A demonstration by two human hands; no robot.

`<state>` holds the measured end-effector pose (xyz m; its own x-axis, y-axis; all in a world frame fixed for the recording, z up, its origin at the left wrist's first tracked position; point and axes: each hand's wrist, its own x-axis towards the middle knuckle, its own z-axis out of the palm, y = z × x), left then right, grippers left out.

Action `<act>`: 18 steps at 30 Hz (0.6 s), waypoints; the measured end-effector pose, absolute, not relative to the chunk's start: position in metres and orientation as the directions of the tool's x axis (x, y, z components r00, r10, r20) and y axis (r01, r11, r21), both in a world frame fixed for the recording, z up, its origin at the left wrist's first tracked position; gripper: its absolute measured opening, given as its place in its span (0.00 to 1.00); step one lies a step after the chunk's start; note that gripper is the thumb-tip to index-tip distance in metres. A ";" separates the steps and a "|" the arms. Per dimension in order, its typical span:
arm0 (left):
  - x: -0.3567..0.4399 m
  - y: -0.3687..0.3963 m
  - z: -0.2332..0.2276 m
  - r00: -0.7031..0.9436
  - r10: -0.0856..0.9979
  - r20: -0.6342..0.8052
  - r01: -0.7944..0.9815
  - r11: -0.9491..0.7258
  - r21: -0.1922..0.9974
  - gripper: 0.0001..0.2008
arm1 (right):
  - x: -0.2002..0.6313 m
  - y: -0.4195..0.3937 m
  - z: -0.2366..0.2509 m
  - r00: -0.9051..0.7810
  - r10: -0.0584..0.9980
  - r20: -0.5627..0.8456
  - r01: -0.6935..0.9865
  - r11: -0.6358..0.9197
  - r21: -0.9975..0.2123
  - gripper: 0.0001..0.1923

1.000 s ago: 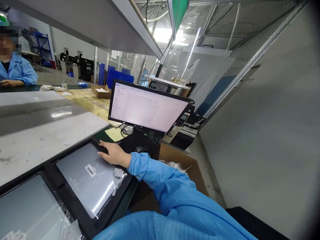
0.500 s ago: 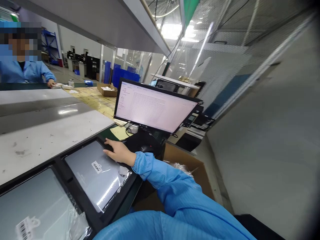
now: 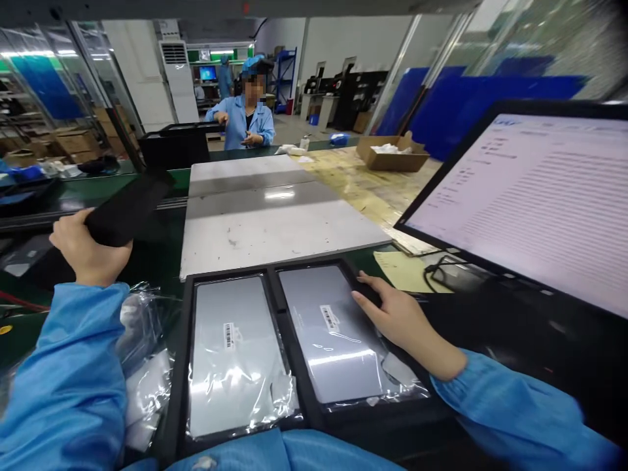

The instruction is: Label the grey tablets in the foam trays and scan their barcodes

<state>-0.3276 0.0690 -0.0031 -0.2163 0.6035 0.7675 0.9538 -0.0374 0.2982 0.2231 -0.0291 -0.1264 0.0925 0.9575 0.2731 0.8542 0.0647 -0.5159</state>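
My left hand (image 3: 88, 248), raised on the left, is closed around a black flat sheet (image 3: 130, 206), slightly blurred; I cannot tell its material. At the right side of a black two-compartment tray (image 3: 270, 288), my right hand (image 3: 392, 311) grips the rim, thumb toward the inside. Each compartment holds a tablet-like flat device in clear film with a barcode label: a silvery-green one (image 3: 240, 373) on the left and a grey one (image 3: 321, 288) on the right. The right hand is close beside the grey one.
A monitor (image 3: 540, 196) stands at the right, with a yellow paper (image 3: 405, 271) and cables before it. Crumpled clear plastic bags (image 3: 142, 327) lie left of the tray. Beyond the white board (image 3: 245, 229) are an open carton (image 3: 392, 160) and another person (image 3: 248, 118).
My view has swung left, bringing my left hand with the black sheet and the whole tray into sight. My right hand stays at the tray's right rim.
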 end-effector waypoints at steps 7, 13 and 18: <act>-0.255 0.013 0.005 0.220 0.335 0.916 0.924 -0.373 -0.085 0.33 | 0.219 -0.029 -0.122 0.104 0.975 0.197 0.876 0.004 -0.482 0.30; -0.144 -0.066 -0.024 0.584 0.371 0.722 0.727 -0.635 -0.262 0.24 | 0.220 -0.029 -0.122 0.075 0.976 0.205 0.888 0.028 -0.459 0.29; -0.123 -0.092 -0.037 0.786 0.343 0.515 0.544 -0.779 -0.311 0.22 | 0.219 -0.031 -0.120 0.044 0.977 0.209 0.884 0.060 -0.464 0.25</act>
<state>-0.1233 -0.0916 -0.0370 0.7857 0.3428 0.5150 0.5439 -0.7795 -0.3109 0.2188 -0.0314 -0.1203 0.0438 0.9769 0.2093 0.8840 0.0597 -0.4637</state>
